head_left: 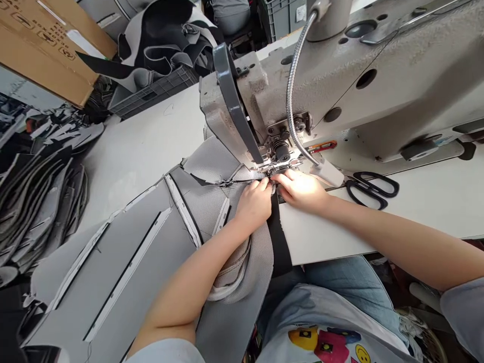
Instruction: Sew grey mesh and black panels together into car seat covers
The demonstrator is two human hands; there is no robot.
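Note:
A large piece of sewn grey fabric (151, 262), with white strips along its seams, spreads from the left up to the needle area of a sewing machine (242, 91). My left hand (254, 205) is closed on the fabric's edge just in front of the presser foot (269, 171). Close beside it, my right hand (300, 191) pinches the same edge under the machine's lamp (328, 171). A black strip (279, 237) hangs from between the hands over the table edge. My fingers partly hide the seam.
Black-handled scissors (372, 190) lie on the white table (317, 234) right of my right hand. An orange-red tool (321, 146) rests behind the lamp. Stacked fabric pieces (41, 201) stand at left. Behind are a filled grey crate (155, 93) and a cardboard box (49, 45).

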